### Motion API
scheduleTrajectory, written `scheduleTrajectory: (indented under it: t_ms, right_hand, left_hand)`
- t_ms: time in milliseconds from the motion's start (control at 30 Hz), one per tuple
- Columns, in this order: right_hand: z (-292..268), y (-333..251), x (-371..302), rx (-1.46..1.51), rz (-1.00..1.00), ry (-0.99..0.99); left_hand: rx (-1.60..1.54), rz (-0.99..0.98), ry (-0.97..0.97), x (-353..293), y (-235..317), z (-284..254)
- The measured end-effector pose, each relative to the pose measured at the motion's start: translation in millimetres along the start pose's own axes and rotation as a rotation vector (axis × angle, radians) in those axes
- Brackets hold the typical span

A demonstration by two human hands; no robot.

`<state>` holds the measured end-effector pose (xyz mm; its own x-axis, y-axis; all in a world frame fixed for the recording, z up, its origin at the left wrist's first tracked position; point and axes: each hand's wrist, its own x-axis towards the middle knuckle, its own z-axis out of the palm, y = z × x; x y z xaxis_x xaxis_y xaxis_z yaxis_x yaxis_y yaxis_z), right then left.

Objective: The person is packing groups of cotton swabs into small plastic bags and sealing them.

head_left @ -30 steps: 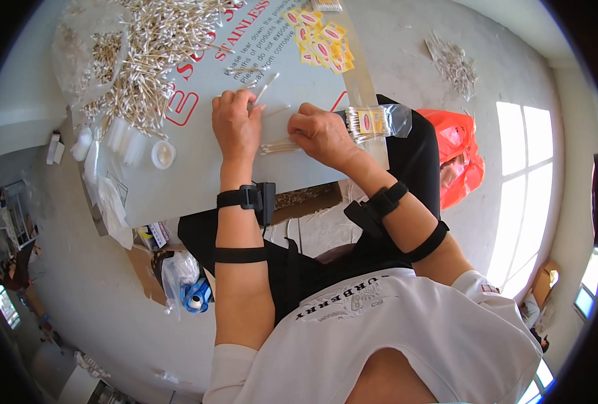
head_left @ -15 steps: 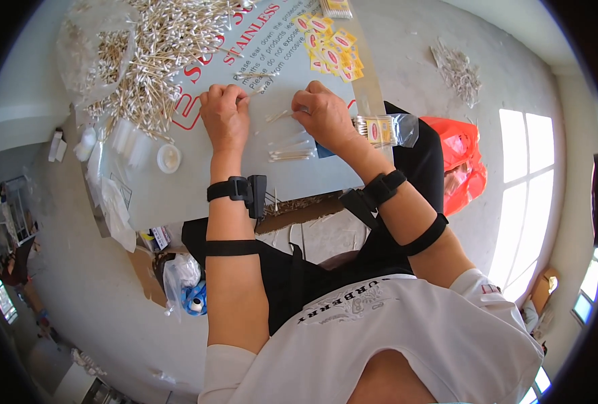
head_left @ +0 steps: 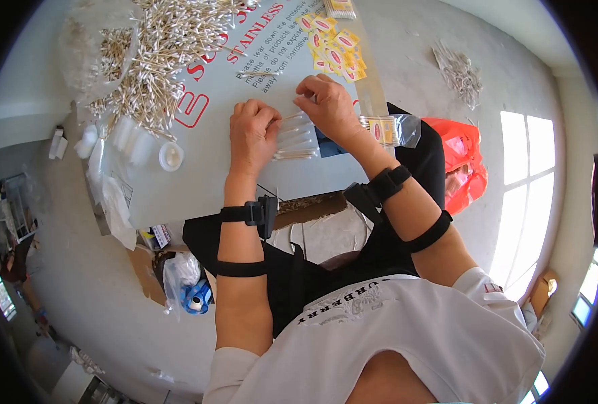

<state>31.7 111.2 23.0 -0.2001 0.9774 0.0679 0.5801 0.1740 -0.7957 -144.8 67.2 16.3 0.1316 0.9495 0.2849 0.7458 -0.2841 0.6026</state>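
My left hand [head_left: 253, 133] is closed in a pinch at the left edge of a row of small clear sleeves [head_left: 297, 140] with cotton swabs in them. A thin cotton swab [head_left: 289, 117] sticks out from its fingertips toward the right. Just up and right of it, my right hand [head_left: 327, 106] hovers over the table with fingers curled and thumb drawn in. What it pinches, if anything, is too small to make out. A few loose cotton swabs [head_left: 258, 73] lie farther up the table.
A large heap of cotton swabs [head_left: 171, 54] spills from a clear bag [head_left: 100, 47] at the far left. Yellow labels [head_left: 339, 50] lie at the far right, filled swab packs [head_left: 382, 129] below them. A round white tub [head_left: 171, 156] stands left; a red bag [head_left: 455, 158] is beyond my leg.
My left hand has come right and nearer, from the middle of the table to the sleeves. My right hand has shifted slightly away and right, off the loose swabs.
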Motion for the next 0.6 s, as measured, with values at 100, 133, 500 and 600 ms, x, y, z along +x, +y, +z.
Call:
scheduleTrajectory:
  t_ms: [100,133,500,600]
  right_hand:
    - [10.4,-3.9,25.3,-0.024,-0.076,0.084]
    - [15.8,-6.4,33.8,-0.016,-0.084,0.086]
    - [64.7,-20.4,124.8,-0.304,-0.292,0.151]
    - [57.1,-7.7,130.4,-0.332,-0.339,0.099]
  left_hand:
    - [-0.105,-0.053,0.075,-3.4,-4.3,1.3]
    - [-0.096,-0.05,0.08,-3.9,-7.4,0.3]
    - [-0.014,-0.186,0.178,6.4,-16.1,1.8]
    - [-0.057,-0.194,0.194,7.7,-22.2,-2.7]
